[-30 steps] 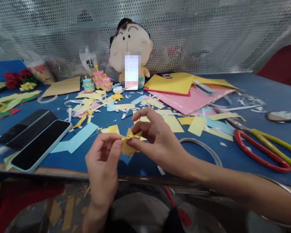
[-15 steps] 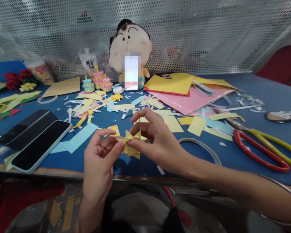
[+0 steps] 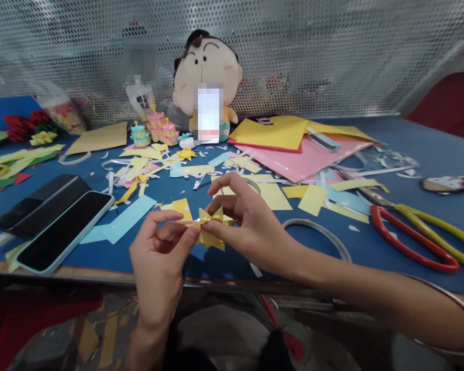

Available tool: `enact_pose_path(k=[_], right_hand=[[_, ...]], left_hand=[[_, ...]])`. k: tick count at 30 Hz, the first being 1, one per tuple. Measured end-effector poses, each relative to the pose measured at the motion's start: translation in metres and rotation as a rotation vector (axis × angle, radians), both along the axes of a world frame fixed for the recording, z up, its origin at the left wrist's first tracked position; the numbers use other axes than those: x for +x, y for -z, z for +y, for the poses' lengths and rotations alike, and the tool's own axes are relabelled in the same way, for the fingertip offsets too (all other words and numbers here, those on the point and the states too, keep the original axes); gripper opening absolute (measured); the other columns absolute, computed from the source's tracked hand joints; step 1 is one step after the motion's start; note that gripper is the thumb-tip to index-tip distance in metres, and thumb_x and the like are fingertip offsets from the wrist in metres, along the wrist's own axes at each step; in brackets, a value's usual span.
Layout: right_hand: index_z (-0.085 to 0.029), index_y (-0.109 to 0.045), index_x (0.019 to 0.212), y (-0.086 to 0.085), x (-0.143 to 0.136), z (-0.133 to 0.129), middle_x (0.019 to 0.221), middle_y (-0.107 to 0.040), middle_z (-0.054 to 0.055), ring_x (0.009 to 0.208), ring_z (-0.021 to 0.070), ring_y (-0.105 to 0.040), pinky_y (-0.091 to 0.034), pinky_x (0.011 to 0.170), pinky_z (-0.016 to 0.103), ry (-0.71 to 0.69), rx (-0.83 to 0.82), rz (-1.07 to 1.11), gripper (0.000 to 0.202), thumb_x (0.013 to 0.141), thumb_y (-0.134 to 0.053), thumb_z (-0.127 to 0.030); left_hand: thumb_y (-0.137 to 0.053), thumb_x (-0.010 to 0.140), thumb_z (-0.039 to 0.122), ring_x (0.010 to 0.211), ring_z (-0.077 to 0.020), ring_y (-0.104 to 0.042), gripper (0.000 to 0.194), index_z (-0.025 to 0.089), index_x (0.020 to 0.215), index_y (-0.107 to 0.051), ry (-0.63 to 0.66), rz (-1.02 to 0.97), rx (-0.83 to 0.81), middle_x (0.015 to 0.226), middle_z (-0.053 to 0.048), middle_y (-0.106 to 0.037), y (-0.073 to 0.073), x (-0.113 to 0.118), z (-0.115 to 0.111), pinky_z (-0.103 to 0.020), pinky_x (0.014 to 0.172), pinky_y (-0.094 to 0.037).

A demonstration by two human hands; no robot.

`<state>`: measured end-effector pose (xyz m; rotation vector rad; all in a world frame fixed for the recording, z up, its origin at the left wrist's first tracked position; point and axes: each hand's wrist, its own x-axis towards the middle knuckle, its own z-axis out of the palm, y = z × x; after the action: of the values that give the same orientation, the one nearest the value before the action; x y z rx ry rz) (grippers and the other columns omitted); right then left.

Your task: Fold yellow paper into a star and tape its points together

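A yellow paper star [image 3: 211, 240] with several points already formed

The yellow paper star is held above the blue surface [image 3: 429, 147], well to the left of the scissors [image 3: 405, 209]. The grip of the right hand [image 3: 251, 221] is clamped on its middle, the thumb in front. The left hand [image 3: 158, 252], which is farther from the scissors, has thumb and fingers pressed together on the star's edge. As I judge, the shaping is well advanced: several sharp points stand out already. How much is left I cannot tell exactly, because the fingers cover a part; maybe the pinched edge is not finished. A small yellow sun shape [image 3: 186, 154] lies behind and left of the scissors, and a pale yellow paper piece [image 3: 313, 200] lies near them, also to the left
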<state>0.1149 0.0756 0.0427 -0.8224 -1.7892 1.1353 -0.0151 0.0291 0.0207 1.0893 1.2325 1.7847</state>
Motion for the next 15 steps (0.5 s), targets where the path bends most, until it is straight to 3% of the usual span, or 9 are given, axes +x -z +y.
enact_pose_path(k=[15], right_hand=[[-0.024, -0.036, 0.091, -0.0003, -0.0004, 0.0010, 0.072, -0.056, -0.004, 0.055, 0.0089, -0.047, -0.036, 0.052, 0.024, -0.002, -0.033, -0.008, 0.030, 0.072, -0.057, -0.013]], left_hand=[[-0.074, 0.066, 0.011, 0.055, -0.0054, -0.063, 0.020, 0.019, 0.075, -0.058, -0.039, -0.005, 0.031, 0.059, 0.006, -0.069, 0.0018, 0.0024, 0.0014, -0.010, 0.056, -0.050]])
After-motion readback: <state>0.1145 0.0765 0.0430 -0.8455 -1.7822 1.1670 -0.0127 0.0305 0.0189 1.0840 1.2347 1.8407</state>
